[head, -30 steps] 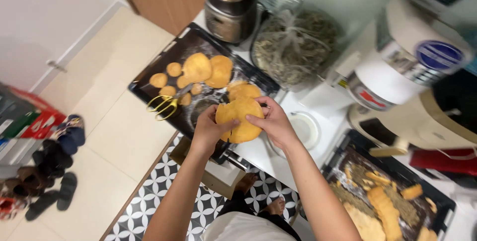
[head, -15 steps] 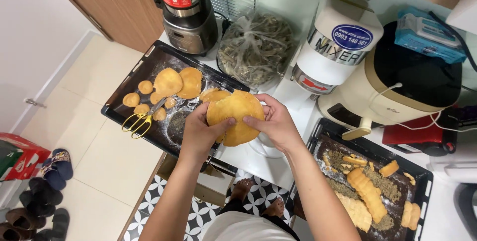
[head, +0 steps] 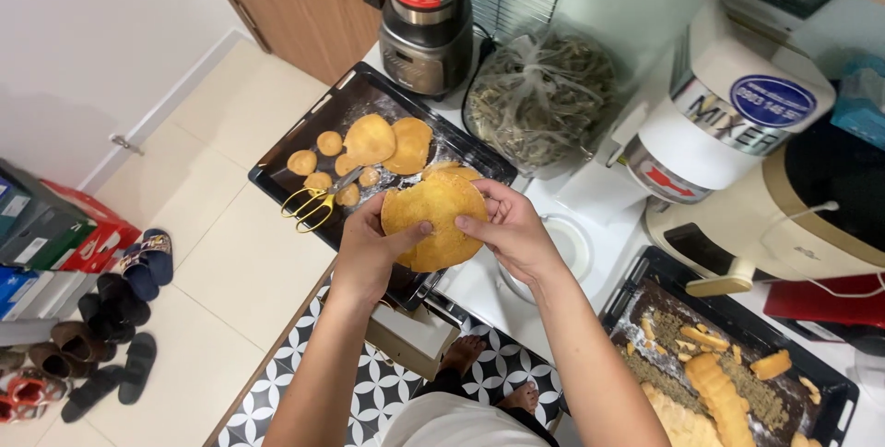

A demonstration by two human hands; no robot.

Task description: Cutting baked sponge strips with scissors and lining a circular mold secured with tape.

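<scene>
A white counter [head: 590,194] runs beside a pale tiled floor [head: 230,253], where shoes [head: 111,318] lie near stacked boxes [head: 46,244]. On the counter stand a white mixer tub [head: 728,124], a blender [head: 429,23], a bagged bowl [head: 539,101] and two dark baking trays [head: 369,97] [head: 830,382]. The nearer tray holds smaller golden rounds and yellow tongs [head: 313,205]. Above its near edge, left hand [head: 373,249] and right hand [head: 512,230] both close thumb-over-fingers on one round golden flatbread [head: 435,217].
</scene>
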